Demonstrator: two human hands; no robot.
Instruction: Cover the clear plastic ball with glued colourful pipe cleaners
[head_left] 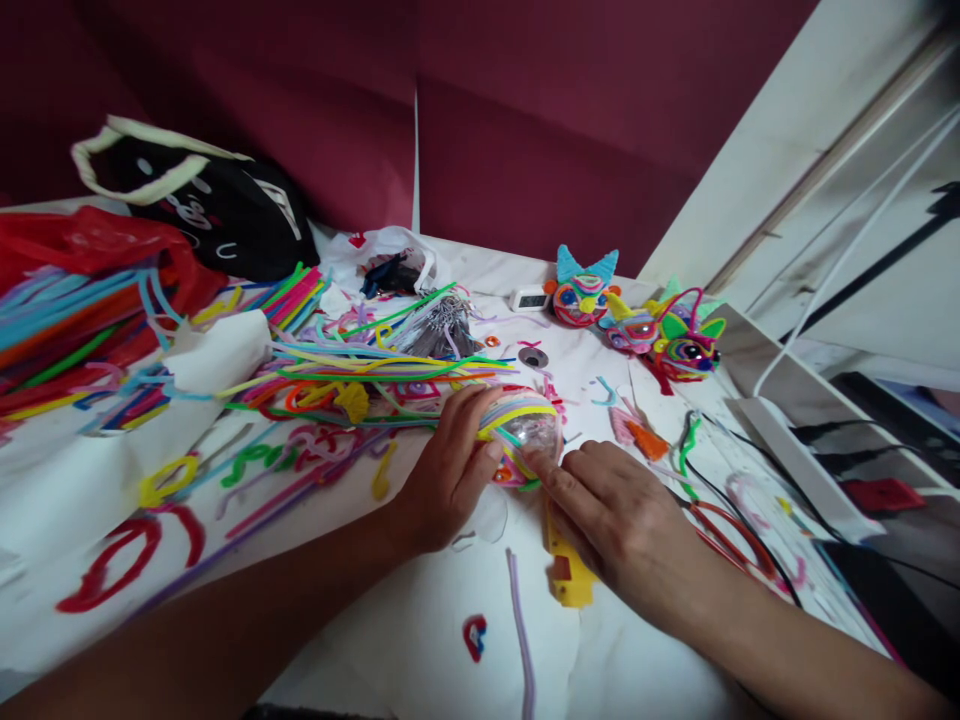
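Head view shows the banded clear ball between the left hand, its grip curled closed round the ball's left side, and the right hand, touching the lower right, its hold unclear.

Dim, uneven light; maroon backdrop lies in shadow at upper left; wide-angle stretching and softness toward the edges.

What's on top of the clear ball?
Stripes, some yellow, curve over the clear ball. The left hand covers part of one side, and the right hand covers a bit too, so I can't see what's under them.
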